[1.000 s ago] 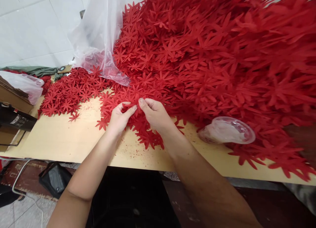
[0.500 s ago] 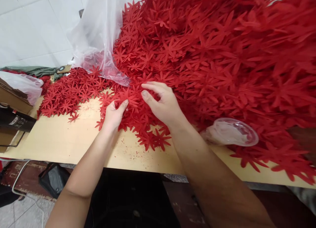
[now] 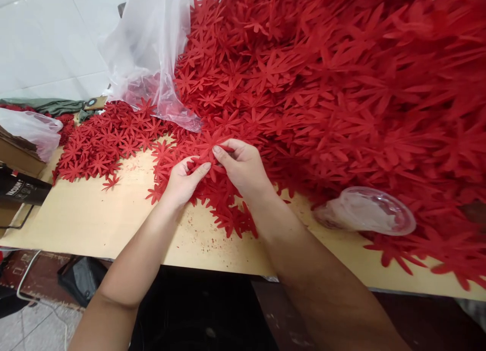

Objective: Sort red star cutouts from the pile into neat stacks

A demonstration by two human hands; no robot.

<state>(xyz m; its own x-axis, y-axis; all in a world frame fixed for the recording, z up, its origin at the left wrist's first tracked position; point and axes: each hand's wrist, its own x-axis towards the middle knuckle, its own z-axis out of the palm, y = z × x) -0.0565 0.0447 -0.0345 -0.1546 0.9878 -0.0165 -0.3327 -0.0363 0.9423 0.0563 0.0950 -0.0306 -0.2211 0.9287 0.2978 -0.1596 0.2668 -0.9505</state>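
Across the pale surface (image 3: 76,219), red cutouts (image 3: 341,87) spread; left hand (image 3: 186,180) and right hand (image 3: 243,166) each pinch one red piece (image 3: 211,158)

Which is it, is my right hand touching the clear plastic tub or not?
Apart. The head view shows it: the right hand is well left of the clear plastic tub in the picture, with red flower cutouts between them.

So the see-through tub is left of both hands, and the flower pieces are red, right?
Not left: the head view shows the clear plastic tub to the right of both left hand and right hand. The flower pieces are red.
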